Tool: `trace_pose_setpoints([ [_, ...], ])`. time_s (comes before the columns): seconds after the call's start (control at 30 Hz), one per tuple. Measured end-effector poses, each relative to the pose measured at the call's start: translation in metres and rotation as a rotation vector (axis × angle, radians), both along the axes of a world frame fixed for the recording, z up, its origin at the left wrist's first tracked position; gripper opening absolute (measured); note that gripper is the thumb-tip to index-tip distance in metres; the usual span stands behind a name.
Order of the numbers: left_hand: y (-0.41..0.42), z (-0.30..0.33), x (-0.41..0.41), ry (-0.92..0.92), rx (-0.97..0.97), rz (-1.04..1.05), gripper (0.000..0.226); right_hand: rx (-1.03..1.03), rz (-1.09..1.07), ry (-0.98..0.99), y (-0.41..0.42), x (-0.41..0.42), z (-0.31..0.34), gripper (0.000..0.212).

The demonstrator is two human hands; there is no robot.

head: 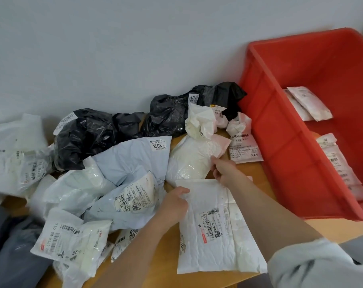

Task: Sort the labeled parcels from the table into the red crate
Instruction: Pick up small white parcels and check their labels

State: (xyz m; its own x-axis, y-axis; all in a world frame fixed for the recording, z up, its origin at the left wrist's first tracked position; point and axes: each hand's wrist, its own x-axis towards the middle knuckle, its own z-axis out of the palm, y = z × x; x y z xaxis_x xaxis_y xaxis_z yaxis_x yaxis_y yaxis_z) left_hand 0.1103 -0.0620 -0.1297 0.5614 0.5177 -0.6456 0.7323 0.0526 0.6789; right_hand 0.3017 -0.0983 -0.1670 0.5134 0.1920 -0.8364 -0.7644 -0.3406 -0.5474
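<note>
Head view of a wooden table (170,252), read from left to right with the red crate (301,163) as landmark. Farthest from the crate lies a loose heap of labeled parcels: clear and white bags (16,154), two crumpled black bags (85,138) against the wall, and a pale blue bag (135,163) with printed labels. Nearer the crate, in front of the person, a flat white parcel (216,231) lies label-up on the table, just beside the crate's near-left wall. The left hand (174,202) pinches this parcel's upper-left edge, thumb on top and fingers curled beneath. The right hand (224,169) reaches past the parcel's far edge, fingers bent at the seam between it and a white padded parcel (189,163) behind; which of the two they grip cannot be told. A pink-printed packet (245,150) rests touching the crate's outer wall. Inside the crate, several white packets (309,102) already lie along its far and right sides. Step in hand, as judged: picking up the flat white parcel. The next move calls for lifting it clear of the table, carrying it over the crate's near-left rim, and releasing it onto the open floor inside.
</note>
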Motion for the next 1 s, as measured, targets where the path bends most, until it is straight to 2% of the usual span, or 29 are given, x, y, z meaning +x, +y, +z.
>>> trace_pose_setpoints([
  [0.1,0.000,-0.001,0.002,0.004,0.020,-0.011,0.048,-0.007,-0.026,-0.034,0.000,0.003,0.005,0.008],
  [0.37,0.004,0.003,0.012,-0.048,0.105,0.057,0.041,0.293,-0.297,-0.188,-0.036,0.000,0.042,0.008],
  [0.43,0.006,0.008,0.014,-0.090,0.197,0.071,0.042,0.334,-0.371,-0.222,-0.048,-0.005,0.053,0.017],
  [0.5,0.006,0.017,0.018,-0.160,0.280,0.040,0.062,0.343,-0.399,-0.270,-0.058,-0.015,0.063,0.024],
  [0.6,0.000,0.028,0.027,-0.306,0.388,-0.103,0.082,0.342,-0.382,-0.372,-0.067,-0.031,0.079,0.027],
  [0.67,-0.004,0.030,0.036,-0.313,0.508,-0.217,0.090,0.337,-0.355,-0.444,-0.071,-0.042,0.093,0.026],
  [0.73,-0.008,0.031,0.044,-0.285,0.673,-0.302,0.093,0.335,-0.288,-0.504,-0.073,-0.052,0.105,0.027],
  [0.8,-0.013,0.034,0.049,-0.310,0.782,-0.272,0.083,0.356,-0.189,-0.541,-0.075,-0.062,0.116,0.025],
  [0.9,-0.016,0.039,0.049,-0.430,0.638,-0.112,0.052,0.434,0.000,-0.569,-0.082,-0.070,0.125,0.010],
  [1.0,-0.012,0.051,0.043,-0.425,0.277,0.037,0.032,0.357,0.064,-0.652,-0.097,-0.066,0.118,0.025],
])
